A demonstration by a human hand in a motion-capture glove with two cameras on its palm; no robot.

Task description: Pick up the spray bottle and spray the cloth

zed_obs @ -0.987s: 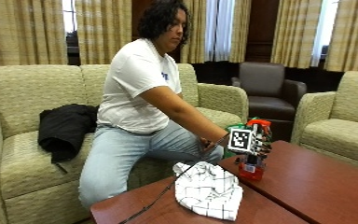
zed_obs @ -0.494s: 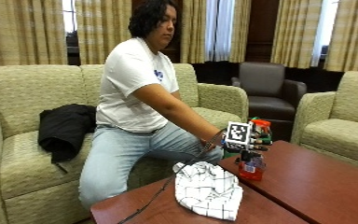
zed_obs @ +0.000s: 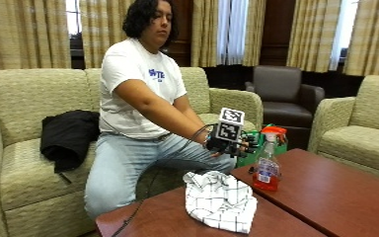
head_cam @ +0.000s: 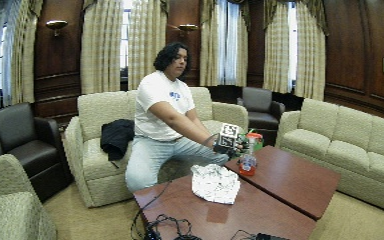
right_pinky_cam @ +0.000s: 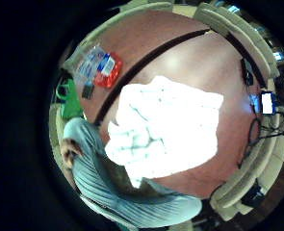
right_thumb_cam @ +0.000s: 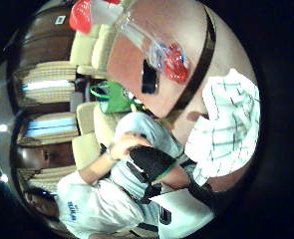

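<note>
The spray bottle (zed_obs: 266, 170) stands upright on the brown table (zed_obs: 334, 197); it is clear, with red liquid and an orange-red trigger head. My gloved right hand (zed_obs: 235, 143) hovers just beside the bottle's head, on the person's side, with its fingers relaxed and nothing in it. Below the hand lies the crumpled white checked cloth (zed_obs: 219, 200) at the table's near edge. From the palm, the cloth (right_pinky_cam: 165, 130) fills much of the little finger side view, and the bottle (right_pinky_cam: 105, 70) stands apart beyond a seam in the table. The wide view shows hand (head_cam: 228, 145), bottle (head_cam: 248, 162) and cloth (head_cam: 215, 182).
A green bag (zed_obs: 278, 148) sits behind the bottle, off the table. The person's bare left hand (right_thumb_cam: 121, 144) rests on their lap. A black jacket (zed_obs: 68, 138) lies on the sofa. Cables (head_cam: 165, 225) trail over the table's near corner. Armchairs (zed_obs: 360, 133) flank the far side.
My right hand has come off the spray bottle and drawn back toward the person, over the cloth. The bottle stays standing on the table. The person has sat up straighter.
</note>
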